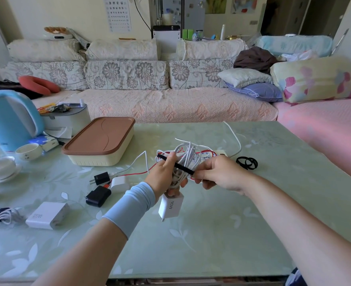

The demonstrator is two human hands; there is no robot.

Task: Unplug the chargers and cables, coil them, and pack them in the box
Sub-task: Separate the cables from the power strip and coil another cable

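The right hand point(218, 174) pinches a black strap point(178, 166), stretching it across the white cable coil point(184, 159) gripped in the left hand point(163, 178), with the 90W charger point(170, 207) dangling below. One tied bundle point(1, 215) lies at eight o'clock. The loose chargers point(98, 196) at nine remain unpacked. The box point(100, 145) at ten o'clock is lidded, its contents hidden.

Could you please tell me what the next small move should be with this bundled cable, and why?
Probably wind the black strap around the coiled white cable and fasten it. The left grip clasps the coil with the white charger hanging below, while the right grip pinches the strap's free end, stretched across the coil and not yet closed.
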